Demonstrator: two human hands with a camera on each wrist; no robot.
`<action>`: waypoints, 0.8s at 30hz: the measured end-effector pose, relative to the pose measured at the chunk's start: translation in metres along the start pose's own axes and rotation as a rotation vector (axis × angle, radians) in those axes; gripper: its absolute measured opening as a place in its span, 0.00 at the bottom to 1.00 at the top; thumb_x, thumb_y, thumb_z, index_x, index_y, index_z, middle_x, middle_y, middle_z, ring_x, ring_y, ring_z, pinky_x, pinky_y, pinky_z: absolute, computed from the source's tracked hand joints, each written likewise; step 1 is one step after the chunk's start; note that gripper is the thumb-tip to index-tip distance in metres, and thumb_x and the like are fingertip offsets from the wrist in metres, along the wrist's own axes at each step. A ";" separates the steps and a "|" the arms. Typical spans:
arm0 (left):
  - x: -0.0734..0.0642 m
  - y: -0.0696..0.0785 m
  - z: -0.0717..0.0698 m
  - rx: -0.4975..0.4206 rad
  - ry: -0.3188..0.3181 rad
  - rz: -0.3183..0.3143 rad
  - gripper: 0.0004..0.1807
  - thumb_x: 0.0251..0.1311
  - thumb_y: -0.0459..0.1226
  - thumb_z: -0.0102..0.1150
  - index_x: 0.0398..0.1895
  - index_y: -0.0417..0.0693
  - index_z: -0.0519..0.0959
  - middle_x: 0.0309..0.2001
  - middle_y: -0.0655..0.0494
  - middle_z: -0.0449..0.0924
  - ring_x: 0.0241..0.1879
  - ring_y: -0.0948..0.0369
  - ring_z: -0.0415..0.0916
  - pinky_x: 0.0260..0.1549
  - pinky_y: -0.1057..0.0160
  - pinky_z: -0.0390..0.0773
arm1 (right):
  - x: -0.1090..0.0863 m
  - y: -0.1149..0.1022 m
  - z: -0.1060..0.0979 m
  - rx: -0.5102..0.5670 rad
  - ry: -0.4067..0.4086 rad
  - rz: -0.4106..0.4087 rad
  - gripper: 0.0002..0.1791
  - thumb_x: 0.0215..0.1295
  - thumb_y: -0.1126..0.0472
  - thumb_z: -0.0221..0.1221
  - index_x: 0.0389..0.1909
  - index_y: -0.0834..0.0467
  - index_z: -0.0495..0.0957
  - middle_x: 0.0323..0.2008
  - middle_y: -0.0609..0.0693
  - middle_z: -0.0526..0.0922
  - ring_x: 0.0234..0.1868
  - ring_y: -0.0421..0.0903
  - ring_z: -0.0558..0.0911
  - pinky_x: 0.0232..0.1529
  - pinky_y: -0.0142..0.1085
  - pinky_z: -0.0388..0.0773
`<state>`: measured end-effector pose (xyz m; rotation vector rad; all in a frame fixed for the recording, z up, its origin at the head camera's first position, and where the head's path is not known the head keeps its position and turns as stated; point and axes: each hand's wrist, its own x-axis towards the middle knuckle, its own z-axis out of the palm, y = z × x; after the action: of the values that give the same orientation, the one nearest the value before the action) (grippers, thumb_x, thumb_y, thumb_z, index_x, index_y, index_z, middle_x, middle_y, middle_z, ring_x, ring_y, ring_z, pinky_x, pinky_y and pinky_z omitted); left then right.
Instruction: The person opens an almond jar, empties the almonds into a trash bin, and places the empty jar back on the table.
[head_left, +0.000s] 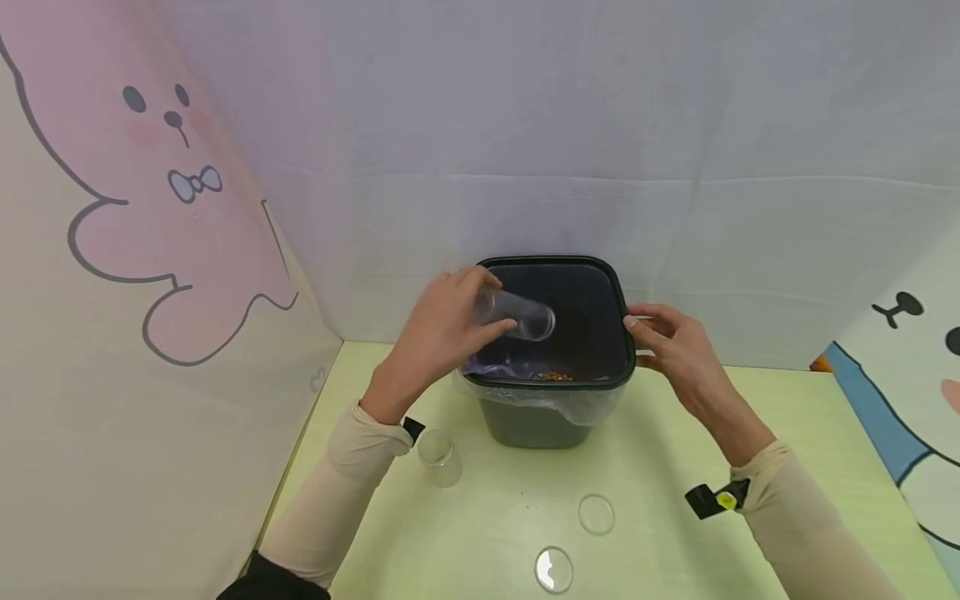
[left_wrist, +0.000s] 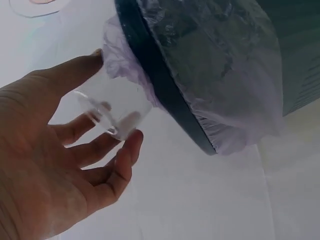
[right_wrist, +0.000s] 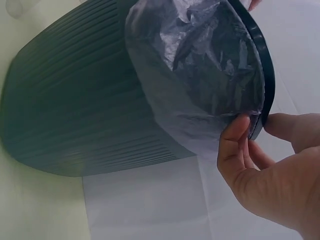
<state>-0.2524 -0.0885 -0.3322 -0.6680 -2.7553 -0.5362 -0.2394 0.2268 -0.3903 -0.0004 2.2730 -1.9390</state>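
A dark green trash bin (head_left: 536, 425) stands at the back of the table, lined with a thin translucent plastic bag (head_left: 588, 406) folded over its rim. My left hand (head_left: 442, 325) grips a clear jar (head_left: 528, 318) tipped on its side over the bin's opening. In the left wrist view that jar (left_wrist: 112, 107) is see-through, with fingers (left_wrist: 120, 170) curled around it. Small orange-brown bits (head_left: 555, 376) lie inside the bin. My right hand (head_left: 678, 354) pinches the bin's right rim; the right wrist view shows the thumb and fingers (right_wrist: 232, 145) on either side of rim and bag.
Another clear jar (head_left: 440, 458) stands on the pale yellow table (head_left: 487, 533), left of the bin. Nearer the front lie a clear round lid (head_left: 553, 570) and a thin clear ring-shaped piece (head_left: 596, 498). A white sheet (head_left: 600, 125) hangs directly behind the bin.
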 end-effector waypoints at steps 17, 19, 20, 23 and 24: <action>-0.096 0.006 0.014 -0.932 0.148 -0.211 0.36 0.53 0.33 0.72 0.66 0.55 0.68 0.59 0.55 0.72 0.56 0.58 0.78 0.50 0.66 0.81 | -0.025 0.042 0.001 0.134 0.030 -0.129 0.24 0.71 0.53 0.57 0.63 0.59 0.72 0.40 0.42 0.80 0.35 0.40 0.79 0.33 0.32 0.80; -0.106 0.009 0.019 -1.003 0.083 -0.193 0.37 0.54 0.31 0.70 0.68 0.57 0.68 0.60 0.54 0.69 0.59 0.56 0.75 0.51 0.64 0.81 | -0.030 0.049 0.002 0.115 0.037 -0.120 0.23 0.72 0.52 0.57 0.63 0.59 0.72 0.41 0.42 0.80 0.35 0.40 0.79 0.34 0.32 0.80; -0.112 0.010 0.023 -1.026 0.051 -0.177 0.37 0.55 0.30 0.70 0.68 0.57 0.68 0.60 0.54 0.68 0.61 0.55 0.74 0.51 0.62 0.81 | -0.033 0.053 0.002 0.107 0.040 -0.117 0.23 0.72 0.52 0.56 0.63 0.59 0.72 0.42 0.43 0.79 0.35 0.40 0.78 0.34 0.32 0.79; -0.128 0.009 0.040 -1.066 -0.019 -0.111 0.36 0.54 0.31 0.70 0.67 0.58 0.70 0.59 0.52 0.66 0.62 0.57 0.71 0.52 0.61 0.82 | -0.043 0.066 0.003 0.095 0.045 -0.110 0.23 0.73 0.53 0.55 0.63 0.59 0.71 0.44 0.45 0.79 0.35 0.40 0.78 0.33 0.32 0.78; -0.134 0.009 0.048 -1.087 -0.038 -0.095 0.35 0.54 0.31 0.71 0.66 0.56 0.70 0.58 0.51 0.65 0.62 0.57 0.71 0.52 0.60 0.82 | -0.047 0.071 0.003 0.098 0.047 -0.108 0.22 0.73 0.53 0.55 0.63 0.59 0.71 0.45 0.45 0.78 0.34 0.40 0.78 0.33 0.32 0.78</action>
<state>-0.1402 -0.1136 -0.4161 -0.7158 -2.3359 -2.0839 -0.1853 0.2396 -0.4548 -0.0686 2.2479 -2.1249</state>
